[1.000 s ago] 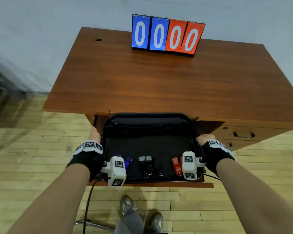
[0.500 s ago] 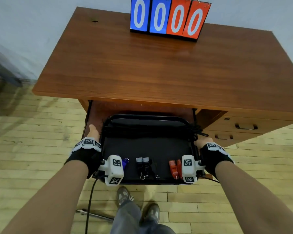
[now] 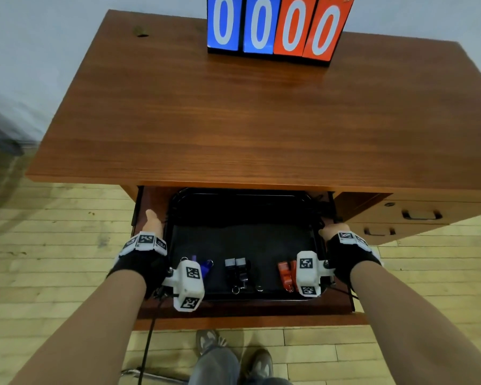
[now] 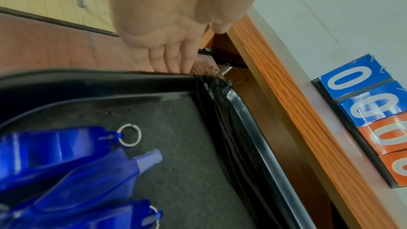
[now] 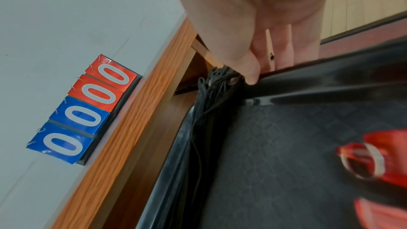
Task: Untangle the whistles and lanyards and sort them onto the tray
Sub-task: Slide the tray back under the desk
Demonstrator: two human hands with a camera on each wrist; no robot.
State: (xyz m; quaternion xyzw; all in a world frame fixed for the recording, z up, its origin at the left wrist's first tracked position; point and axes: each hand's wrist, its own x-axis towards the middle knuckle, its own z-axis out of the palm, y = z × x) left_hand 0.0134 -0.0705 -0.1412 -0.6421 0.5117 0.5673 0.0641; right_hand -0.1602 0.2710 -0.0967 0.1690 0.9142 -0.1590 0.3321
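**Sorted tray held at both side rims, half under the desk**

In the left wrist view, the left hand's fingers (image 4: 176,58) lie straight and close together, their tips against the outside of the tray (image 4: 88,80) rim at centre frame; whether the thumb hooks the rim I cannot tell. In the right wrist view, the right hand (image 5: 259,29) has its thumb curled over the rim from above with the fingers (image 5: 284,48) behind it, so it is pinching the tray's edge, touching the bunched black lanyards (image 5: 211,97) that run along the far rim.

In the head view, the tray sits low and central on a pull-out shelf (image 3: 245,309) beneath the tabletop (image 3: 261,120). Three groups lie along its near edge: blue whistles (image 3: 206,269) left, black whistles (image 3: 238,269) middle, orange whistles (image 3: 286,275) right. A scoreboard (image 3: 278,25) stands at the upper edge of the frame.

The sorting looks finished; the step in hand seems to be positioning the tray. Any next shift calls for an even, level movement from both hands so that the groups stay apart.
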